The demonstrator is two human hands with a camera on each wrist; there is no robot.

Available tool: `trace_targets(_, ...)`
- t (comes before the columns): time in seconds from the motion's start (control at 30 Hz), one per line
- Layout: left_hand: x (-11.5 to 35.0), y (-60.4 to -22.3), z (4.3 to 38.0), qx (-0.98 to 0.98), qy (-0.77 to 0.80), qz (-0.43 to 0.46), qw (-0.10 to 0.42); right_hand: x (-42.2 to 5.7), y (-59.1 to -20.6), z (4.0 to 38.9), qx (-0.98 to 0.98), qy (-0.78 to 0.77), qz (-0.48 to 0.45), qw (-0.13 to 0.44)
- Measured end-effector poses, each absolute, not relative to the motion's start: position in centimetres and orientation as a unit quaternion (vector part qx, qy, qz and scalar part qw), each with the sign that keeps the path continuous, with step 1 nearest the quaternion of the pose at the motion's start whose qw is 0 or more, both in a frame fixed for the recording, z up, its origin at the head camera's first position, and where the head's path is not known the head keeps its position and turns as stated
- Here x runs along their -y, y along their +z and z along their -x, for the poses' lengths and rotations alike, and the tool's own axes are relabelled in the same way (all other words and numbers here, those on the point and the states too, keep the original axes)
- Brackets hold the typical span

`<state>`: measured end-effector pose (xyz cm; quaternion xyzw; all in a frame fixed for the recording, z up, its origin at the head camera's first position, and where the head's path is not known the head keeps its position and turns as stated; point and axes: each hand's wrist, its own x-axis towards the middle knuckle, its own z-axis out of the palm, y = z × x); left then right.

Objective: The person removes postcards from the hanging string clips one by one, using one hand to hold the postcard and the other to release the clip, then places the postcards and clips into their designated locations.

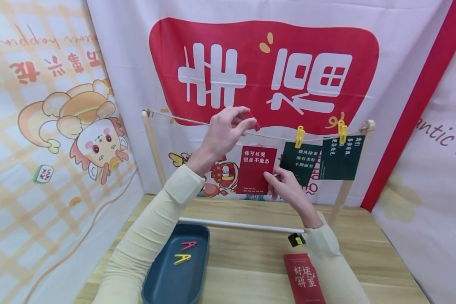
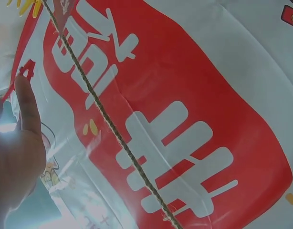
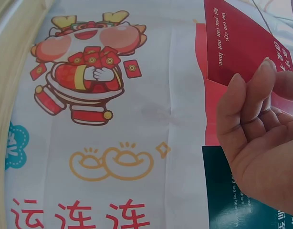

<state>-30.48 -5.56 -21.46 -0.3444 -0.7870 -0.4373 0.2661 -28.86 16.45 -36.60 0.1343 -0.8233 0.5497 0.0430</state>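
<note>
My left hand pinches a small red clothespin between thumb and fingers, right beside the twine. In the left wrist view, the clothespin shows at the fingertips, with the twine running diagonally past. Just below the line, my right hand pinches a red card with white writing by its right edge. The right wrist view shows thumb and fingers on that card. To its right, yellow clothespins hold two dark green cards on the twine.
Wooden posts carry the twine, with a white bar low between them. On the wooden table, a blue tray contains a red clothespin and a yellow one. A red box lies under my right forearm.
</note>
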Motion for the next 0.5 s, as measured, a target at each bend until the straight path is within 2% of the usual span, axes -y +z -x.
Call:
trace_targets(0.2,6.8,-22.2,29.9,0.792,-0.461,0.336,0.219,-16.8,-37.1,28.5,0.820,0.552,-0.148,0.035)
trace_targets(0.5,8.4,-23.3,29.4,0.772,-0.474,0.368,0.208,-17.5,-37.7,27.8,0.824,0.548,-0.143,0.026)
